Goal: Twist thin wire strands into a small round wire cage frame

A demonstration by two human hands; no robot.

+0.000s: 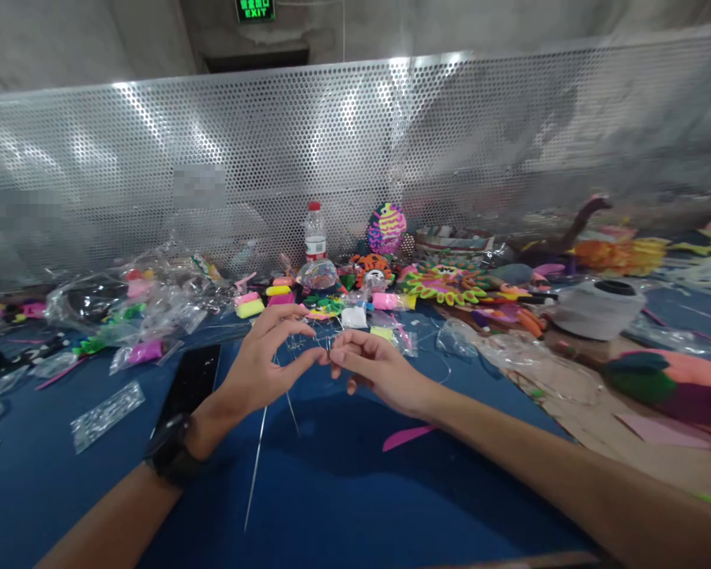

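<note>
My left hand (272,359), with a black watch (174,450) on its wrist, curls its thumb and fingers around thin silvery wire (254,472). Two straight ends of this wire slant down from it toward the table. Opposite, my right hand (376,367) pinches thumb against forefinger, its tips touching the left thumb's tip. A small bent part of the wire shows between the hands, but my fingers hide exactly where each grips it. Below the right wrist lies a flat magenta strip (408,436).
A black phone (190,379) lies left of my left hand on the blue table (332,506). Behind are clay packs (250,305), a red-capped bottle (315,237) and a flower-like clay piece (447,283). A white tub (598,310) stands right, before a perforated metal screen (261,150).
</note>
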